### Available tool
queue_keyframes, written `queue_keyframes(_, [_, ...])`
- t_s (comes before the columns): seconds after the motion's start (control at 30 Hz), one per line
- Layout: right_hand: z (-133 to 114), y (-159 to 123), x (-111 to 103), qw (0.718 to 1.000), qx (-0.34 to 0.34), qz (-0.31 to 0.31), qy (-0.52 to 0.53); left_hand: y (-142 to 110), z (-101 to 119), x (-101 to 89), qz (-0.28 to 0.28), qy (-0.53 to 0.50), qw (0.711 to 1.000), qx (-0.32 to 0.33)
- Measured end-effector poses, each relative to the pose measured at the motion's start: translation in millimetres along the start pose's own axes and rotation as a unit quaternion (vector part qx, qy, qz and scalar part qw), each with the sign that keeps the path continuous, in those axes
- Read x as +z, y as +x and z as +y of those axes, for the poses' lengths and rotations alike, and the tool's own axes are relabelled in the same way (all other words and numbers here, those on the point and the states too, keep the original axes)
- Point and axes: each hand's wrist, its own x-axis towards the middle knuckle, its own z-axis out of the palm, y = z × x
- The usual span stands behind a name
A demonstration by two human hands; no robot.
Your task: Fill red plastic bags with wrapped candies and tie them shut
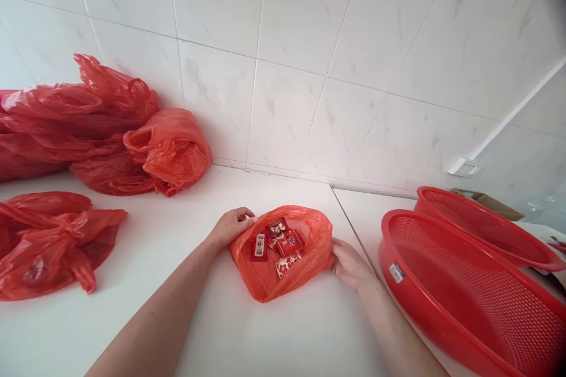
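Note:
A red plastic bag (265,283) stands with its mouth wide on the white table, between my two hands. Inside it lie several small wrapped packets (259,245), red and white with printed characters. My left hand (232,225) grips the bag's left rim, thumb on top and fingers curled behind. At the right side, my right hand (349,262) is closed on the bag's edge, its fingertips partly hidden behind the plastic.
Two red plastic baskets (398,306) with mesh walls stand at the right. A heap of red plastic bags (97,118) fills the back left, and a knotted red bag (57,241) lies nearer. White tiled wall (292,112) rises behind; a socket (464,167) is on it.

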Motion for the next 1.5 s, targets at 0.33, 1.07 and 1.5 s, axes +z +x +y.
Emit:
queue_keyframes(0.33, [-36.6, 15.4, -8.7, 0.978, -0.142, 0.137, 0.075, 5.9, 14.3, -11.8, 0.048, -0.177, 0.983, -0.006])
queue_keyframes(1.07, [-112.3, -18.1, 10.3, 0.83, -0.407, 0.352, -0.149, -44.0, 161.9, -33.4, 0.357, 0.001, 0.899, 0.255])
queue_keyframes(1.5, [-96.9, -55.7, 76.9, 0.962, -0.26, -0.054, -0.066, -72.4, 184.2, 15.5, 0.216, -0.139, 0.944, 0.207])
